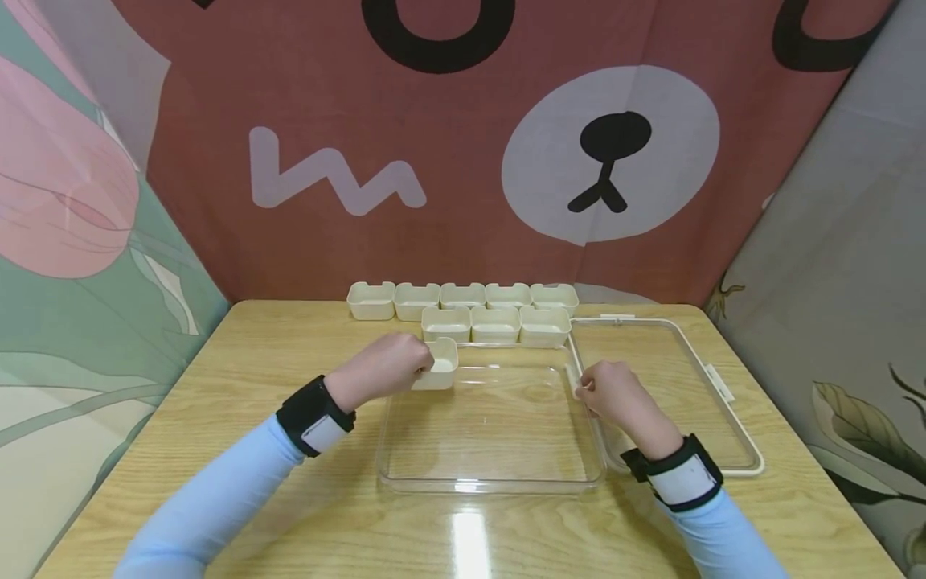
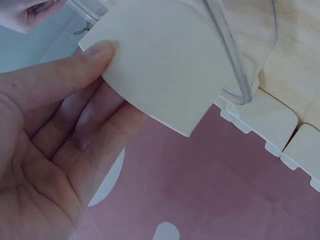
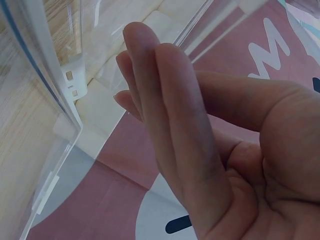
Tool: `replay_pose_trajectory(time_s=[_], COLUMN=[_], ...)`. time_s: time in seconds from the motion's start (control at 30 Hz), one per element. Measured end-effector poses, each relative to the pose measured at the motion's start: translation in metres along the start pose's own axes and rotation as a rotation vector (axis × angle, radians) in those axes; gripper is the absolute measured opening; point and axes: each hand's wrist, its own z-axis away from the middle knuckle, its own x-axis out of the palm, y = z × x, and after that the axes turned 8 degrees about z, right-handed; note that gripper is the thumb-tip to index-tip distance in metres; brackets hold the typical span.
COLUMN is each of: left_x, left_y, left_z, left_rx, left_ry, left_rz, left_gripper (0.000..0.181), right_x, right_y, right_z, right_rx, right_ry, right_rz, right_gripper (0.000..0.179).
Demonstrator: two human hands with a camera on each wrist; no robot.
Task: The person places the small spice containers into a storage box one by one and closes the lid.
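At far-left corner of clear square plastic tray (image 1: 492, 470): left hand (image 1: 379, 368) pinches small cream plastic bin (image 1: 438, 371), just inside rim; right hand (image 1: 611, 394) fingers straight, touching tray's right edge.

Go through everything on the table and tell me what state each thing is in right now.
Clear box: open, lid off, one cup at its back left corner.
Lid: lying flat on the table, right of the box.
Small cup: upright, empty, held by the left hand.
Other cups: eight, upright, in two rows behind the box.
Right hand: at the box's right wall, grip unclear.
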Motion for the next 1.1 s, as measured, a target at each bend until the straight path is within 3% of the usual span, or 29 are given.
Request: replay_pose_trajectory(time_s=[0.5, 0.77, 1.1], left_x=[0.006, 0.012, 0.018], left_y=[-0.006, -0.01, -0.013], left_z=[-0.006, -0.006, -0.007], left_rx=[-0.052, -0.025, -0.036], left_ry=[-0.135, -0.122, -0.142], left_rz=[0.014, 0.019, -0.003], left_gripper=[0.018, 0.023, 0.024], right_x=[0.001, 0.0, -0.002], right_y=[0.001, 0.0, -0.003], right_z=[0.0, 0.0, 0.001], right_rx=[0.019, 0.023, 0.015], right_ry=[-0.014, -0.011, -0.011], right_rz=[-0.01, -0.017, -0.022], right_gripper=[0.017, 0.016, 0.016])
